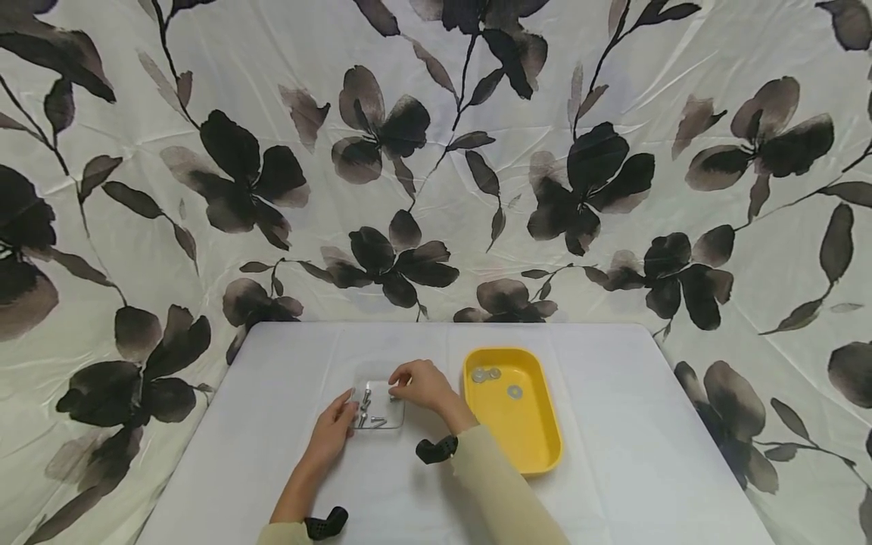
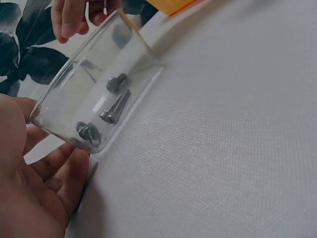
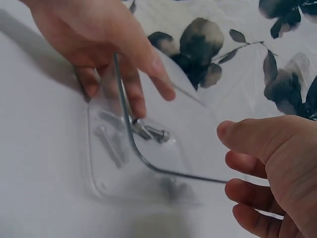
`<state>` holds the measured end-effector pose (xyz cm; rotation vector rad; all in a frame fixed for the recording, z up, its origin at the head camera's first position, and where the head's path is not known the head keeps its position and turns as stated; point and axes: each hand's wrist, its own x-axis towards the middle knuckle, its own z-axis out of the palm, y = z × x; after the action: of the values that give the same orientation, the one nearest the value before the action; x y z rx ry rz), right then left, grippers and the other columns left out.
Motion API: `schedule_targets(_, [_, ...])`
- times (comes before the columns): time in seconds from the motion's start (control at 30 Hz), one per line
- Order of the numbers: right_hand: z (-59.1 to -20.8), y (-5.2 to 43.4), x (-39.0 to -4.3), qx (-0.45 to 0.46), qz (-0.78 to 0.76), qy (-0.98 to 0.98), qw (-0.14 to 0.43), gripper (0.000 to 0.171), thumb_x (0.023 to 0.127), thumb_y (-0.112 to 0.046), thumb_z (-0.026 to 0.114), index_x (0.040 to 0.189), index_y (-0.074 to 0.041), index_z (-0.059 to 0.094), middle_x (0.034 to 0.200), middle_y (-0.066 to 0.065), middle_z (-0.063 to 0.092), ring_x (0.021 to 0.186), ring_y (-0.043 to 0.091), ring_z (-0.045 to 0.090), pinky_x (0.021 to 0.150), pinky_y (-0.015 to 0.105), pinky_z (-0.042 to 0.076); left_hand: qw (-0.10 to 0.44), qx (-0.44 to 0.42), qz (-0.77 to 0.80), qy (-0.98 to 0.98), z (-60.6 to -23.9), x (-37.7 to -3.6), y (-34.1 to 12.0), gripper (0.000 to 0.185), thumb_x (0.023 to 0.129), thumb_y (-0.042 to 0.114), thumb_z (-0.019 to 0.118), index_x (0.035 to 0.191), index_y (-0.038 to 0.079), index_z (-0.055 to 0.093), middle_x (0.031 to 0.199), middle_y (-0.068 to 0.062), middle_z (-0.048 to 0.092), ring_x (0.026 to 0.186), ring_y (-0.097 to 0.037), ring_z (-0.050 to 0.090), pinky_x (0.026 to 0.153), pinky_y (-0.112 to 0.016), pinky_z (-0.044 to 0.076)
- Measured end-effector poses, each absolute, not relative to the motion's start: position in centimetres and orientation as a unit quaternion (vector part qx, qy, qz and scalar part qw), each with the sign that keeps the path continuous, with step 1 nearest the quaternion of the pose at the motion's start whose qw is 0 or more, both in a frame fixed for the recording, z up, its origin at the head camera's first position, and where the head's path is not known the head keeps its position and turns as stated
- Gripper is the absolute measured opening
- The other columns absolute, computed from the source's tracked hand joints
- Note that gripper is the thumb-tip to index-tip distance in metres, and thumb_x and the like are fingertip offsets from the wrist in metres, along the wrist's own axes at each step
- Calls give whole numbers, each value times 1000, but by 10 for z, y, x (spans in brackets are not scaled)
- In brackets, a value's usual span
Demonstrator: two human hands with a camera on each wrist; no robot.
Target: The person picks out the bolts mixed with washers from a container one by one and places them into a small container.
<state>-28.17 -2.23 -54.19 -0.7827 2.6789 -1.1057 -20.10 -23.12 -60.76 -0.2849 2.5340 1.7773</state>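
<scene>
- Clear tray (image 1: 378, 406): a small, shallow, transparent dish with rounded corners and a thin raised rim, standing on the bench (image 1: 613, 454) just left of its middle; its wall catches light as a bright line in the right wrist view
- Contents: a few short metal bolts (image 2: 115, 106) with cylindrical heads, grey and shiny, lying loose on the tray's floor
- Left hand (image 1: 334, 428): fingers (image 2: 59, 168) fairly straight and spread, laid against the tray's near-left rim; palm turned towards the tray
- Right hand (image 1: 422, 384): fingers bent over the tray's far-right edge, their tips at or just above the rim; whether they pinch anything cannot be told
- Sleeves: pale, beige cloth on both forearms, each with a black wrist mount
- Yellow tray (image 1: 538, 446): opaque, glossy plastic, oblong with rounded corners, just right of the clear tray and apart from it; three flat silver washers (image 1: 514, 391) lie in its far half
- Bench: covered in smooth, matt, white cloth of fine weave
- Backdrop (image 1: 436, 151): creased white sheet printed with large dark flowers and leaves, hanging behind and around the bench
</scene>
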Motion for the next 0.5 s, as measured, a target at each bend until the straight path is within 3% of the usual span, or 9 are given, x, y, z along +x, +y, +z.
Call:
schedule_targets(0.3, [-531,2,-277,-245,-368,894,71,9,87,-22,74,95,-17,75,76,-11,60,68,8,51,56,22,45,18,-106,562,820,-605,-199,-229,52,104,31,45,150,9,36,123,-17,59,89,-22,57,72,-26,51])
schedule_targets(0.4, [-524,11,-276,-235,-369,896,76,11,89,-23,73,98,-16,75,78,-10,60,70,10,52,58,22,46,17,-105,552,827,-598,-200,-228,52,104,29,44,149,5,35,126,-21,57,96,-27,58,77,-34,52])
schedule_targets(0.5, [-518,21,-276,-231,-366,899,71,15,90,-23,71,101,-14,75,79,-10,61,72,11,53,59,21,47,5,-111,526,843,-590,-201,-224,54,104,29,42,151,3,30,133,-23,51,110,-35,55,90,-47,49])
